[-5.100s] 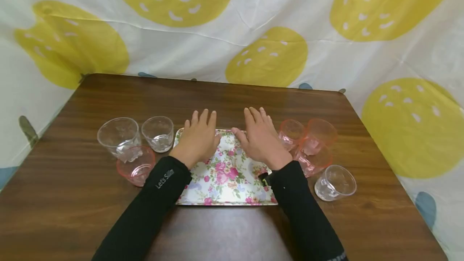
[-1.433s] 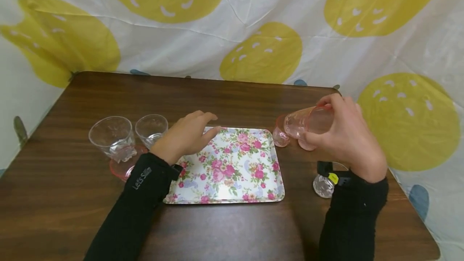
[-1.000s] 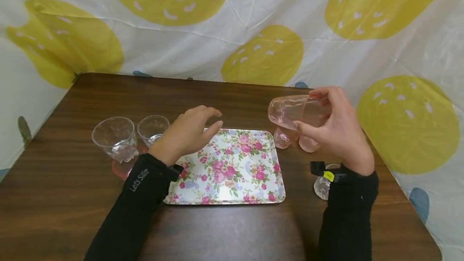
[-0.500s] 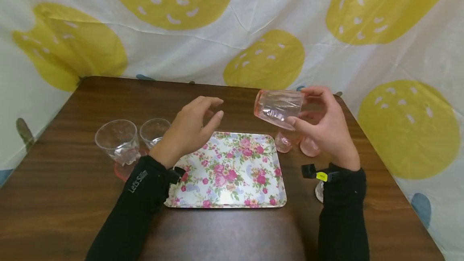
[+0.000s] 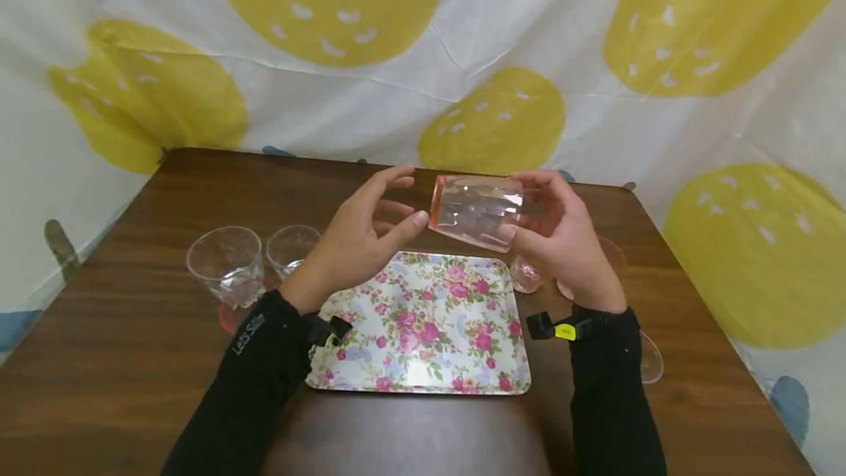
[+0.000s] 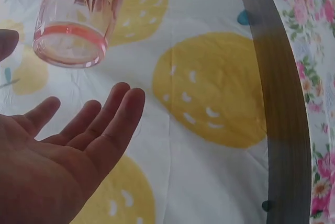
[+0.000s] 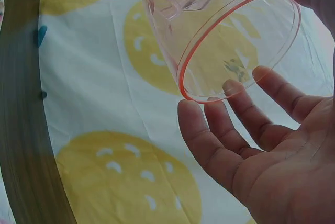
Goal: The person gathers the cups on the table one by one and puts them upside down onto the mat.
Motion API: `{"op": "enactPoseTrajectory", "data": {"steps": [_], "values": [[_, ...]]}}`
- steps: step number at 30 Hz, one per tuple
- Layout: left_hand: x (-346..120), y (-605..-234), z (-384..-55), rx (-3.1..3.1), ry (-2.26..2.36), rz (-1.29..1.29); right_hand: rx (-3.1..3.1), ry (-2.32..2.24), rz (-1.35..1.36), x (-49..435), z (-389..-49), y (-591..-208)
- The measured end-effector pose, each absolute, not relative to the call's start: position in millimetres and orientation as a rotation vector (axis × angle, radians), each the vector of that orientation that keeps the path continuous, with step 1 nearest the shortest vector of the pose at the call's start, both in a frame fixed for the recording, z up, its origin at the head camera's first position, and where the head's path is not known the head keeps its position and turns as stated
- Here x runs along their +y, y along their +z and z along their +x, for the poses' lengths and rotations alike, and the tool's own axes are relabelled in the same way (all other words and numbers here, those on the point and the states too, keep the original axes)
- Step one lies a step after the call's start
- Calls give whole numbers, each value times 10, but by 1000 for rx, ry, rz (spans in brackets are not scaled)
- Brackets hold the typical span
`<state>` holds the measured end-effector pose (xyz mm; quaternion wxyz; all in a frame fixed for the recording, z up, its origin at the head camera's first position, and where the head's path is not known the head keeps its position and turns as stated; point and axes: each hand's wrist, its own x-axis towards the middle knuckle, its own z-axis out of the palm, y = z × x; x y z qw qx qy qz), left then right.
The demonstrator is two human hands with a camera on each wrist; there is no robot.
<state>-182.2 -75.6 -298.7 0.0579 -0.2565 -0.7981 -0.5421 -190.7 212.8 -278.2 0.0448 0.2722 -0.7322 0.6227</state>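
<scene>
Above the far right part of the floral tray (image 5: 413,366), a pink clear tumbler (image 5: 479,211) lies sideways in the air. My right hand (image 5: 568,248) holds it near its mouth, thumb on the near side and fingers on the far side. In the right wrist view, fingertips (image 7: 191,106) touch the red-edged rim of the tumbler. The tumbler's base points at my left hand (image 5: 357,233), whose fingers are loosely bent with the thumb tip right by the base. In the left wrist view a gap shows between those fingers (image 6: 118,109) and the base.
At left on the brown table (image 5: 119,358) stand two clear glasses (image 5: 225,255), with a pink glass (image 5: 229,318) mostly hidden by my sleeve. Right of the tray are more pink glasses (image 5: 526,278) and a clear glass (image 5: 653,358), partly covered by my right arm. A patterned curtain (image 5: 370,116) hangs behind.
My right hand has picked a pink tumbler from the right group, tipped it sideways and carried it left over the tray. My left hand has lifted from the tray area and turned toward the tumbler's base.
</scene>
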Motion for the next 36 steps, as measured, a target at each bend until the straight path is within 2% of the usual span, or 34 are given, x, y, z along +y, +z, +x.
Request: {"op": "enactPoseTrajectory", "data": {"steps": [10,23,36], "values": [[-767,-2983,-1828,-2305,-1895,-806,-2206,2019,914,2001,-2001,-2851],[-789,-2942,-1795,-2315,-1809,-763,-2183,2159,1036,1851,-2064,-2990],[-844,-2914,-1807,-2321,-1626,-692,-2264,2013,903,1890,-2088,-2976]]}}
